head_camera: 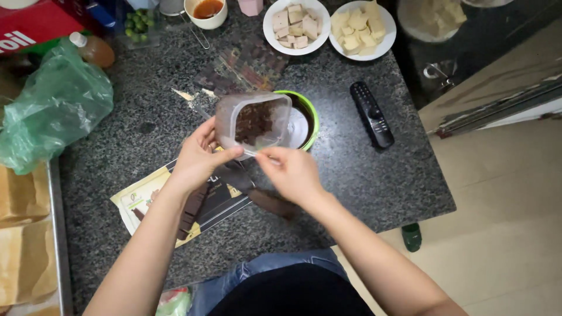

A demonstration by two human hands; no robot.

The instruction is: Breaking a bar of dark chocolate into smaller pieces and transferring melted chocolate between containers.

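A big dark speckled surface (pixel 363 175) fills the middle of the frame. A green plastic bag (pixel 55 108) sits at the upper left. A chocolate wrapper (pixel 175 205) lies flat near the bottom middle, under the arms. Two white plates of pale cubes (pixel 295 26) (pixel 363 29) sit at the top. A black remote (pixel 372 114) lies to the right of a green-rimmed bowl (pixel 307 120). The clear plastic tub (pixel 253 122), with brown chocolate bits inside, is tipped up just over the bowl, in the middle of the frame. The left hand (pixel 196 158) wraps around the tub's side. The right hand (pixel 290 169) pinches the tub's lower edge with thumb and fingers.
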